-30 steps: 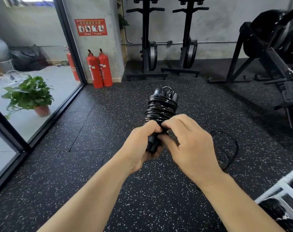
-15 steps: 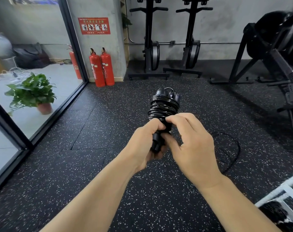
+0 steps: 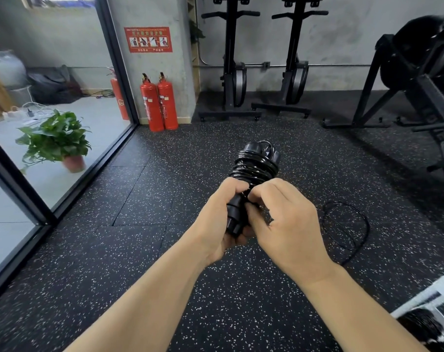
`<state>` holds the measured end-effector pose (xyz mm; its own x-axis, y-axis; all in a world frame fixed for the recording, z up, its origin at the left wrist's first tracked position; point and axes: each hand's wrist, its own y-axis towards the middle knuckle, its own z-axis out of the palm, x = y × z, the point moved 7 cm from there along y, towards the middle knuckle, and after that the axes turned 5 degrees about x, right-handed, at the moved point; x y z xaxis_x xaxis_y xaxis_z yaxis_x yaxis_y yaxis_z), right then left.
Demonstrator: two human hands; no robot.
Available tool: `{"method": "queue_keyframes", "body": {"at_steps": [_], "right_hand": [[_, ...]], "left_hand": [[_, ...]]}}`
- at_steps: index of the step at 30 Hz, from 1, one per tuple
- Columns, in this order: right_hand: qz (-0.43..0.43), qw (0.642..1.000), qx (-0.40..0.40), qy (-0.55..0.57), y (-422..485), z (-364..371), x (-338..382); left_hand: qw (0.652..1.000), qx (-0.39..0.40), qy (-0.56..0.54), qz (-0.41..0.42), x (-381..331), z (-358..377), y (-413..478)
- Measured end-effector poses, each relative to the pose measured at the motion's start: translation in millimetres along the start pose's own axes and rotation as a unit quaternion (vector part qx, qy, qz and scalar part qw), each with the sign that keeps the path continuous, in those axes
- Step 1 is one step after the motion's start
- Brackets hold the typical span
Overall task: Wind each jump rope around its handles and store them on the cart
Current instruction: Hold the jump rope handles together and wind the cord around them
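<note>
Black rope [image 3: 254, 168] is wound in tight turns around its paired handles and is held upright at mid-frame, above the speckled rubber floor [image 3: 144, 250]. The handle caps project above the coil. The left hand [image 3: 221, 219] grips the lower end of the handles, fingers curled round them. The right hand [image 3: 287, 224] is set against the left, its thumb and fingertips pinching at the lowest turns of the coil; whether they hold a loose end cannot be told. A second rope [image 3: 344, 202] lies unwound in a loose loop on the floor, just right of the right hand. The cart [image 3: 419, 298] shows only as a white frame at the lower right corner, with dark contents too blurred to identify. Two red extinguishers [image 3: 160, 102] stand against the pillar ahead; a potted plant [image 3: 55, 138] sits behind the glass at left
</note>
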<state>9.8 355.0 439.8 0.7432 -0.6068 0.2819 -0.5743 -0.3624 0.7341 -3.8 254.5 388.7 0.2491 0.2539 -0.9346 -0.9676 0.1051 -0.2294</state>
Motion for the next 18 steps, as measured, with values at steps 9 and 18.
{"method": "queue_keyframes", "body": {"at_steps": [9, 18], "right_hand": [[0.003, 1.000, -0.017, 0.009, -3, 1, 1], [0.124, 0.970, -0.043, 0.204, -4, -10, -18]], "left_hand": [[1.000, -0.003, -0.007, 0.000, 4, -5, 4], [0.999, 0.009, -0.040, -0.033, 8, -2, 4]]}}
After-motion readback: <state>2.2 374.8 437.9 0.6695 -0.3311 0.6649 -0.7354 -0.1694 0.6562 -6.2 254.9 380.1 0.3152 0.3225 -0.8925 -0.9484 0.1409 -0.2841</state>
